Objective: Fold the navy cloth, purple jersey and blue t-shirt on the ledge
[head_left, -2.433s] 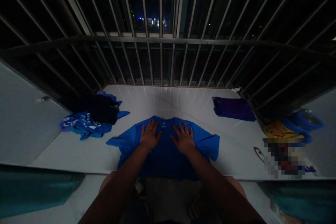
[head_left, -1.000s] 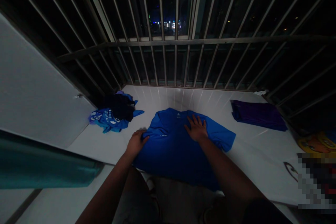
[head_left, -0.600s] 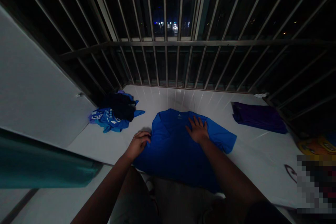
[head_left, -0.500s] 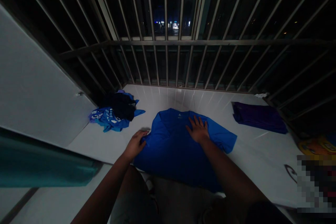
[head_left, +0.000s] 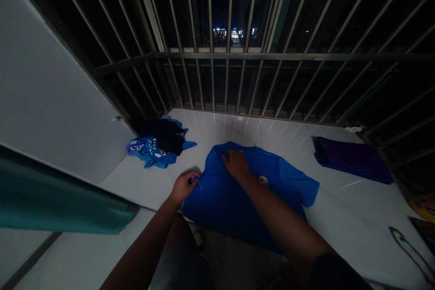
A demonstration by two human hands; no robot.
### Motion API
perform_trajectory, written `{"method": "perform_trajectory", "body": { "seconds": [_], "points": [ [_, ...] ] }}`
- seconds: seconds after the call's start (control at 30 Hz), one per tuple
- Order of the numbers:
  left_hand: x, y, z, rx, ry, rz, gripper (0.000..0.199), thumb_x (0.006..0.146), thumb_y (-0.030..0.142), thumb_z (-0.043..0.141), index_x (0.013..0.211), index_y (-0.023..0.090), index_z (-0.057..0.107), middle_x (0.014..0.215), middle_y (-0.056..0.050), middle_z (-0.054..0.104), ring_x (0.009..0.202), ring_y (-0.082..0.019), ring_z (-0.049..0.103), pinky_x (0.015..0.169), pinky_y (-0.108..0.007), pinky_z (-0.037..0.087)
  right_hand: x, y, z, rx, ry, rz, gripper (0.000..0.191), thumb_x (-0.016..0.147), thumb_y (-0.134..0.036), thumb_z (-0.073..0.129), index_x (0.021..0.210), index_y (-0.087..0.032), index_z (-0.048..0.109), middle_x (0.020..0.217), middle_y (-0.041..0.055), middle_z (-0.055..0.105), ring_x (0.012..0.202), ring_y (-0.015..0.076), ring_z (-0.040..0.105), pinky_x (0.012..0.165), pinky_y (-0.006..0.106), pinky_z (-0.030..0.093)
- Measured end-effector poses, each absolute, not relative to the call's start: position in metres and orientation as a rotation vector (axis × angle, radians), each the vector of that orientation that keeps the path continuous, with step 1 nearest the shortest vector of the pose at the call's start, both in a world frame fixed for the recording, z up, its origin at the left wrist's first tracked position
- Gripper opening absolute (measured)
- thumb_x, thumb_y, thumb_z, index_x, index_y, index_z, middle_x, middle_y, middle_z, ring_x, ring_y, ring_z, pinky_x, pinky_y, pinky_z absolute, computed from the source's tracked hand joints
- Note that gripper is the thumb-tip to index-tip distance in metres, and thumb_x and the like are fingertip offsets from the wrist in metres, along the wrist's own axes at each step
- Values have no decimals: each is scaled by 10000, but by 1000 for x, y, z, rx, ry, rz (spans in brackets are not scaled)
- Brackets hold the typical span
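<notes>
A blue T-shirt [head_left: 217,204] lies spread on the white ledge, its collar toward the window bars and its lower part hanging over the near edge. A small round badge with a red mark shows on its chest. At the left sleeve, my left hand [head_left: 184,186] pinches the cloth between thumb and fingers. My right hand [head_left: 237,164] is on the shirt just below the collar, fingers curled into the fabric; its fingertips are partly hidden. The sleeve on the right lies flat and untouched.
A crumpled heap of blue and dark clothes [head_left: 159,142] lies at the left by the wall. A folded purple cloth [head_left: 353,158] rests at the right. Metal bars [head_left: 227,56] close off the far side. A teal curtain [head_left: 68,204] hangs at the lower left.
My right hand has moved left across the shirt, from lying flat with spread fingers to curled near the collar, uncovering the chest badge. My left hand stays at the left sleeve. The view has shifted slightly.
</notes>
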State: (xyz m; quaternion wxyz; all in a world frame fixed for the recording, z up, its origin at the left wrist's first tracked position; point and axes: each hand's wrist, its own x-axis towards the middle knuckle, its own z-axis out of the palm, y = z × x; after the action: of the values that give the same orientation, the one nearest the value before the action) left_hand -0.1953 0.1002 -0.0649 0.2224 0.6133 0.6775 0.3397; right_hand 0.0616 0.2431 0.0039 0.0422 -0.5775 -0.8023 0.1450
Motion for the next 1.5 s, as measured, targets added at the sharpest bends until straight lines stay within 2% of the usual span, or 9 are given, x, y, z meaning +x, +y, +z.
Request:
{"method": "perform_trajectory", "body": {
  "seconds": [0.17, 0.37, 0.53, 0.67, 0.77, 0.9, 1.1, 1.3, 1.5],
  "points": [
    [-197, 101, -67, 1659, 1846, 957, 258, 833, 222, 661, 1008, 246, 849, 733, 24, 667, 674, -173, 641, 687, -278, 494, 0, 245, 5, -1789, -2459, 542, 443, 1079, -438, 641, 1410, -146, 680, 1501, 240, 656, 1418, 379, 604, 1085, 439, 532],
    [-199, 101, -69, 1643, 1813, 968, 253, 829, 224, 660, 990, 252, 854, 734, 22, 680, 686, -174, 648, 690, -273, 496, 17, 245, 2, -1790, -2461, 664, 430, 1196, -333, 341, 1483, -114, 575, 1291, 201, 786, 1171, 275, 774, 955, 341, 561],
    [-200, 101, -71, 1619, 1805, 971, 254, 832, 227, 663, 996, 249, 855, 757, 15, 712, 703, -175, 657, 708, -277, 510, 36, 253, -5, -1836, -2509, 745, 468, 1203, -389, 375, 1461, -82, 615, 1356, 236, 773, 1259, 295, 761, 998, 339, 553],
    [-200, 101, -71, 1627, 1788, 979, 257, 834, 224, 665, 1000, 253, 860, 780, 4, 741, 692, -178, 659, 696, -282, 505, 45, 263, -2, -1793, -2654, 868, 548, 1017, -602, 754, 1333, -155, 774, 1309, 177, 814, 1215, 327, 775, 968, 340, 578],
    [-201, 101, -72, 1639, 1776, 979, 262, 838, 230, 659, 1002, 250, 862, 787, 1, 753, 684, -177, 653, 699, -286, 502, 49, 267, 1, -1721, -2757, 944, 455, 878, -513, 920, 1201, -201, 851, 1235, 128, 846, 1165, 301, 793, 945, 297, 575],
    [-202, 101, -73, 1652, 1768, 964, 260, 834, 232, 675, 1008, 249, 867, 792, -4, 766, 708, -183, 664, 719, -293, 505, 54, 267, 0, -1723, -2753, 904, 433, 1032, -486, 741, 1352, -202, 807, 1398, 135, 795, 1259, 283, 764, 985, 302, 568],
    [-202, 101, -76, 1683, 1709, 987, 274, 850, 188, 671, 1012, 258, 882, 949, -31, 843, 772, -185, 713, 753, -295, 527, 53, 281, -3, -1861, -2742, 806, 421, 963, -500, 810, 1218, -170, 861, 1202, 182, 846, 1168, 350, 799, 982, 372, 594],
    [-202, 101, -75, 1684, 1714, 953, 269, 859, 196, 678, 1013, 250, 891, 860, -25, 810, 718, -176, 681, 711, -285, 494, 25, 300, -4, -1845, -2634, 621, 558, 1079, -531, 676, 1434, -105, 728, 1455, 250, 727, 1349, 337, 711, 1079, 367, 541],
    [-200, 101, -72, 1668, 1763, 945, 335, 789, 134, 683, 1032, 242, 887, 767, 6, 734, 697, -160, 657, 705, -266, 472, 1, 311, -7, -1710, -2630, 648, 235, 1085, -348, 702, 1181, -165, 814, 1249, 165, 822, 1188, 271, 765, 967, 301, 525]
  ]
}}
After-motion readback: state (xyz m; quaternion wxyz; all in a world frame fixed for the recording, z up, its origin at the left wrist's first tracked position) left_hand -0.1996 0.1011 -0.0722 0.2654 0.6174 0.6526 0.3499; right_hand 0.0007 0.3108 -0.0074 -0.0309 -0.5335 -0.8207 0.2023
